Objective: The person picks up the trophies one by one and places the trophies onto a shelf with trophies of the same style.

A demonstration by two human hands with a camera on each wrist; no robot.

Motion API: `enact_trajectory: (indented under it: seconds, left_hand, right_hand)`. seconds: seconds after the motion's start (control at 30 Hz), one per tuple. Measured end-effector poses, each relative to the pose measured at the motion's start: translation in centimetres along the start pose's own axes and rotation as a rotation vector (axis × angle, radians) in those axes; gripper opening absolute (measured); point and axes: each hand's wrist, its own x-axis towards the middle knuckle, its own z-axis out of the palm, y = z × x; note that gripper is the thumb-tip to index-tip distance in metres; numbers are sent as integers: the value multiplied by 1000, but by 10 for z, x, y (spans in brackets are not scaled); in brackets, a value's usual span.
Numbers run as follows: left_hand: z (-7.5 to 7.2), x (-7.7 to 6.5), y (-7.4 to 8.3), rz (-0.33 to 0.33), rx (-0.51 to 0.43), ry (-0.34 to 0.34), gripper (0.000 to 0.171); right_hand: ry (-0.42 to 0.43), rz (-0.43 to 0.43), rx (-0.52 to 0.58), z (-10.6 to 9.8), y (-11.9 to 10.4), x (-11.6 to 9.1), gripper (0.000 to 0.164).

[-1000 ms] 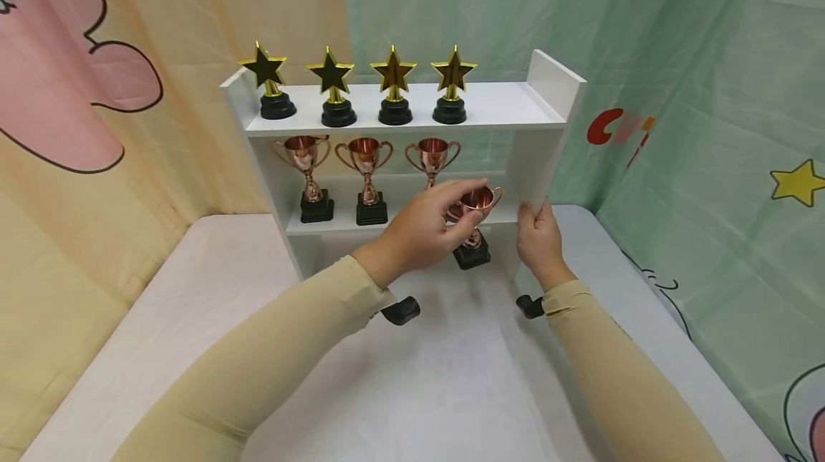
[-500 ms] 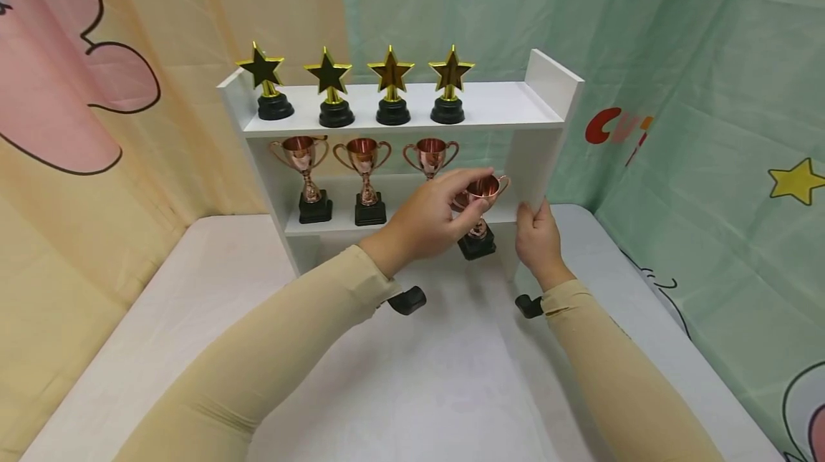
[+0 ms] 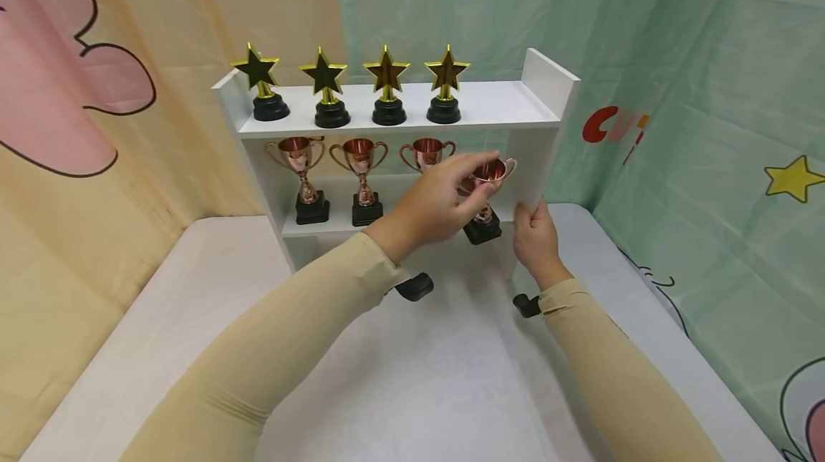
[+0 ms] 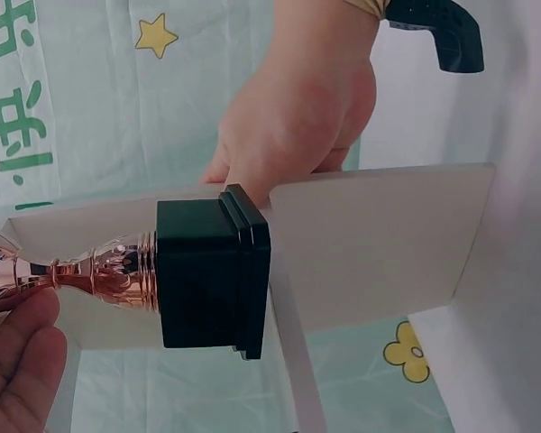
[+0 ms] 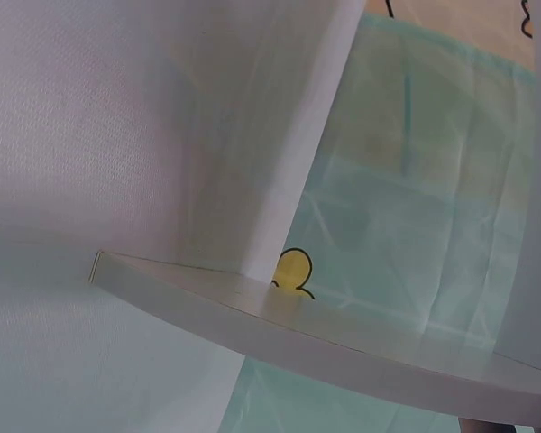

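Observation:
My left hand (image 3: 438, 197) grips a copper trophy cup (image 3: 490, 171) by its bowl, thumb and fingers round it. The cup's black square base (image 4: 212, 271) overlaps the front of the middle shelf, and the cup leans slightly. My right hand (image 3: 538, 241) holds the front edge of the white shelf unit's right side panel (image 3: 548, 154). On the middle shelf stand a copper cup (image 3: 309, 179) at the left, another copper cup (image 3: 364, 179) beside it, and a third copper cup (image 3: 427, 152) partly hidden behind my left hand.
Several gold star trophies (image 3: 387, 82) with black round bases line the top shelf (image 3: 496, 104). The unit stands on a white-covered table (image 3: 412, 376). Printed cloth curtains (image 3: 677, 89) hang close behind and at the sides. A black device (image 3: 415, 286) sits at my left wrist.
My left hand has moved up and to the right with the copper trophy cup, raising its base from below the middle shelf's edge to about that edge. The right hand keeps its hold.

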Motion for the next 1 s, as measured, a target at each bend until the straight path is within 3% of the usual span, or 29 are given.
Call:
enact_trajectory:
  seconds: [1.0]
  left_hand:
    - [8,29,-9,-60,80,-19,49]
  right_hand:
    - [6,0,-36,0,-1,-2,53]
